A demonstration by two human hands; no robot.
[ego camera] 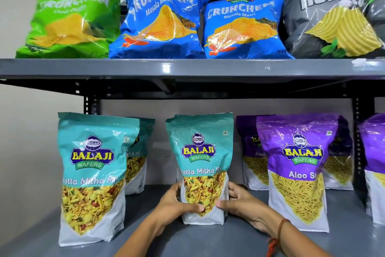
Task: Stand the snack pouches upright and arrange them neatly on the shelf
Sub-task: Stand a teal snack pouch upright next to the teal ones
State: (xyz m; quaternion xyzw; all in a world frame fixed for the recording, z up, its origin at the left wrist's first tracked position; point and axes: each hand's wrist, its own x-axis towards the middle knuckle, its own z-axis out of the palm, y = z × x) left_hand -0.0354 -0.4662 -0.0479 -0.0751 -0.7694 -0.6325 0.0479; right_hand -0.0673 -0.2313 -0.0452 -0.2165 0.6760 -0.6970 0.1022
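The teal Khatta Mitha pouch (201, 165) stands upright in the middle of the lower shelf (208, 240), a little back from its front edge, and both hands are on it. The left hand (175, 200) wraps the pouch's left side low down, thumb across the clear window; the right hand (239, 198) mirrors it on the right side, thumb tip nearly meeting the other. So each grip is clamped on that pouch, fingers curled round behind (their tips are hidden there). An orange thread (278, 233) circles the right wrist.

Toward the left end of the shelf, another teal pouch (91, 175) stands upright close to the front edge, with a third teal pouch (138, 152) behind it nearer the back. Toward the right end, a purple Aloo Sev pouch (298, 171) stands upright in front, two more purple pouches (250, 152) behind it on either side, and one purple pouch (375, 165) is cut off at the frame's right edge.

Up top, the upper shelf (187, 68) carries a green Crunchem bag (68, 19), two blue Crunchem bags (160, 21) side by side and touching, and a grey Rumbles bag (331, 17).
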